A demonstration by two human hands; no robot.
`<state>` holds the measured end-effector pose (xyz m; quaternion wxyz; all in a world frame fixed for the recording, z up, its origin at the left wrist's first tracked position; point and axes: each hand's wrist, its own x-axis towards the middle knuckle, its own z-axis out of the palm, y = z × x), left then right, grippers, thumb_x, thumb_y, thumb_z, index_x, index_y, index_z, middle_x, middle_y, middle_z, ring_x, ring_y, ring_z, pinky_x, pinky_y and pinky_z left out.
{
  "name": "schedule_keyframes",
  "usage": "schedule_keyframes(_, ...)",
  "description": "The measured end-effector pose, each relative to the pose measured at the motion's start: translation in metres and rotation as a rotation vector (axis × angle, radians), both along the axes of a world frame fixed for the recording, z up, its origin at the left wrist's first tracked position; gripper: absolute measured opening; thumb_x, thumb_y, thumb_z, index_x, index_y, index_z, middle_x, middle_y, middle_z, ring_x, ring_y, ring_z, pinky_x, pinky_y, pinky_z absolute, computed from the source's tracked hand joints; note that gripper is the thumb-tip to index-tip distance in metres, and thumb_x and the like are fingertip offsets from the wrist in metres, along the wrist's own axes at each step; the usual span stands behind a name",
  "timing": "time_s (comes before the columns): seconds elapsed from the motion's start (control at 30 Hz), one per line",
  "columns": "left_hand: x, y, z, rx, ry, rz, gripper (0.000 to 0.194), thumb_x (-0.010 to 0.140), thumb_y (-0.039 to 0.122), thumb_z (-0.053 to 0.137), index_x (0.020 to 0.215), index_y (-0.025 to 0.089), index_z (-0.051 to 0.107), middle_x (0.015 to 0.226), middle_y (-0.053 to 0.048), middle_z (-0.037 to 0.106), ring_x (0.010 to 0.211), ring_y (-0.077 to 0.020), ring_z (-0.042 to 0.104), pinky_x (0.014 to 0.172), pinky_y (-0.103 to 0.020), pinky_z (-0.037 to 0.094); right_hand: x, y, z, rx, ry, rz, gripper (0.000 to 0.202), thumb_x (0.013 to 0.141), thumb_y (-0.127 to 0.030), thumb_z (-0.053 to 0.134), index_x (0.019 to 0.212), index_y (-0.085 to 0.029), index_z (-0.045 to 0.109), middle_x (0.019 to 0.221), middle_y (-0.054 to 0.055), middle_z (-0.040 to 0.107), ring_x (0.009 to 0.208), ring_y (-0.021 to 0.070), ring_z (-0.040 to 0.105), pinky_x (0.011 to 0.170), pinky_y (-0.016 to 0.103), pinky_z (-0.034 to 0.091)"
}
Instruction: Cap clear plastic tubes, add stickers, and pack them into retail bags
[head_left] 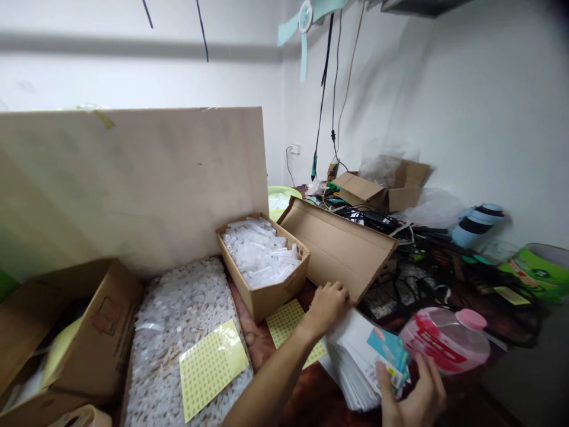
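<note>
Though apart, two hands point(329, 305) point(413, 396), one stack point(353, 350)

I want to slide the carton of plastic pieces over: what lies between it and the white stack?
In the head view, a yellow dotted sheet lies between the carton and the white stack; the left forearm partly covers it.

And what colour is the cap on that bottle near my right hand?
The cap is pink, seen in the head view.

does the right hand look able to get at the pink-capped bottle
Probably yes: the right hand is beside the pink-capped bottle, nothing visibly blocking, though it's at the packet stack.
</note>
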<state>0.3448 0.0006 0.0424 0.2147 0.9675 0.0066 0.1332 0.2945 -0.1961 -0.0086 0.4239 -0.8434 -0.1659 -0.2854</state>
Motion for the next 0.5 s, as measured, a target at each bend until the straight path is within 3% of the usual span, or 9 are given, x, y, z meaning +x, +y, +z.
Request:
schedule_keyframes(0.1,0.001,0.0,0.001,0.019,-0.005,0.023,0.039,0.102,0.045,0.046,0.096,0.017,0.072,0.102,-0.011,0.067,0.098,-0.0234,0.064,0.084,-0.037,0.054,0.001,-0.006,0.003,-0.229,-0.195,0.072,0.079,0.087,-0.063,0.059,0.148,-0.015,0.044,0.149,0.023,0.046,0.134,0.0464,0.046,0.11,0.064,0.033)
schedule_keyframes(0.2,0.001,0.0,-0.002,0.03,-0.01,0.051,0.044,0.102,0.049,0.043,0.095,0.016,0.071,0.101,-0.01,0.067,0.097,-0.0237,0.064,0.081,-0.037,0.054,0.0,-0.009,-0.003,-0.401,-0.246,0.17,0.058,0.091,-0.059,0.055,0.139,-0.025,0.055,0.142,0.016,0.058,0.124,0.0411,0.056,0.109,0.064,0.03)
schedule_keyframes(0.37,0.002,0.003,-0.005,0.063,-0.01,0.032,0.044,0.099,0.054,0.046,0.095,0.017,0.07,0.101,-0.01,0.067,0.097,-0.0241,0.065,0.083,-0.037,0.053,-0.001,-0.014,-0.014,-0.383,-0.232,0.213,0.037,0.097,-0.046,0.048,0.116,-0.025,0.071,0.125,0.013,0.07,0.113,0.0362,0.064,0.098,0.055,0.042)
schedule_keyframes(0.43,-0.002,0.002,0.002,0.07,-0.05,0.027,0.04,0.099,0.052,0.049,0.103,0.017,0.069,0.106,-0.011,0.067,0.102,-0.0251,0.065,0.088,-0.039,0.053,-0.004,-0.012,-0.007,-0.374,-0.209,0.179,0.036,0.095,-0.046,0.049,0.114,-0.025,0.072,0.124,0.014,0.07,0.112,0.0377,0.064,0.1,0.06,0.039)
schedule_keyframes(0.5,-0.013,0.001,0.017,0.044,-0.164,0.017,0.036,0.099,0.047,0.051,0.111,0.017,0.067,0.114,-0.012,0.067,0.114,-0.027,0.062,0.097,-0.042,0.051,-0.013,-0.006,0.011,-0.337,-0.215,0.188,0.036,0.092,-0.041,0.052,0.117,-0.024,0.07,0.126,0.015,0.068,0.114,0.0397,0.062,0.102,0.064,0.037)
